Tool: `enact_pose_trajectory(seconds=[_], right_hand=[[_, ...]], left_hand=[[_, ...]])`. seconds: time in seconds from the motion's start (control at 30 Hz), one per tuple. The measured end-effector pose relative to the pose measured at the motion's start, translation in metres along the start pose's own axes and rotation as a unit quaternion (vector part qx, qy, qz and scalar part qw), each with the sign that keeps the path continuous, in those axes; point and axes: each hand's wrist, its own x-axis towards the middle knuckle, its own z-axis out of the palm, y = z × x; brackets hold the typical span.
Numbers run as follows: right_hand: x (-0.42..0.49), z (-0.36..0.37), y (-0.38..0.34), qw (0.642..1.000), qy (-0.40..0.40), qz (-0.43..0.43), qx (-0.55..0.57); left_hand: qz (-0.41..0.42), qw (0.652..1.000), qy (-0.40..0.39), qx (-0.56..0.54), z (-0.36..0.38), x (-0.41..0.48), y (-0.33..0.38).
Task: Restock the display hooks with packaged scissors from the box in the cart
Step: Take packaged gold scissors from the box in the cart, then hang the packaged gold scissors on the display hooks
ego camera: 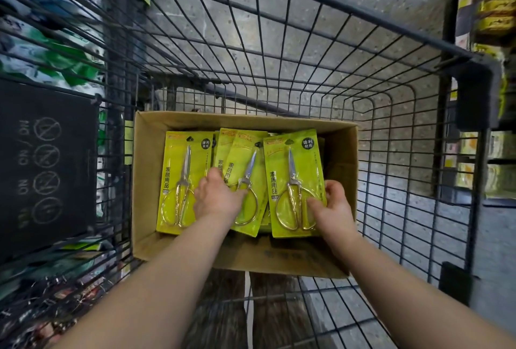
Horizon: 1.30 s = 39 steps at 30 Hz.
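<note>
An open cardboard box [145,209] sits on the floor of a black wire cart [307,49]. Inside lie several yellow-green packs of gold-handled scissors. My right hand [332,209] grips the lower right edge of the right pack [290,178], thumb on its front and fingers curled round its side. My left hand [216,195] rests on the middle pack [245,170], fingers curled over its left edge. A third pack [181,178] lies flat at the left of the box, untouched. The display hooks are out of sight.
A black plate with prohibition signs [47,170] hangs on the cart's left side. Behind it are blurred green and white goods [50,63]. Shelves with yellow packages [494,7] stand at the right. Grey concrete floor shows through the wires.
</note>
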Motion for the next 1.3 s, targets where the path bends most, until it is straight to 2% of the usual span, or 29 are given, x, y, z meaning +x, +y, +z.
enact_pose_trajectory(seconds=[0.17, 0.33, 0.53, 0.77, 0.97, 1.13, 1.3], right_hand=[[0.0, 0.001, 0.002, 1.0, -0.005, 0.002, -0.003], [-0.009, -0.005, -0.008, 0.999, -0.043, 0.005, -0.016], [-0.024, -0.012, -0.043, 0.995, -0.076, -0.047, -0.038], [-0.062, -0.011, -0.116, 0.983, -0.115, -0.135, -0.053], [-0.101, -0.002, -0.165, 0.964, -0.153, -0.21, -0.06], [-0.139, 0.013, -0.189, 0.943, -0.218, -0.247, -0.056], [-0.192, 0.038, -0.202, 0.91, -0.266, -0.305, -0.088]], left_hand=[[-0.003, 1.0, 0.006, -0.002, -0.005, 0.002, -0.005], [-0.034, 0.982, -0.031, -0.184, -0.02, -0.01, -0.006], [-0.037, 0.962, -0.011, -0.271, -0.054, -0.033, -0.014], [-0.033, 0.909, 0.054, -0.411, -0.115, -0.08, -0.016], [-0.026, 0.833, 0.103, -0.543, -0.152, -0.125, -0.038], [-0.02, 0.806, 0.171, -0.566, -0.182, -0.172, -0.065], [-0.012, 0.76, 0.222, -0.611, -0.203, -0.228, -0.112]])
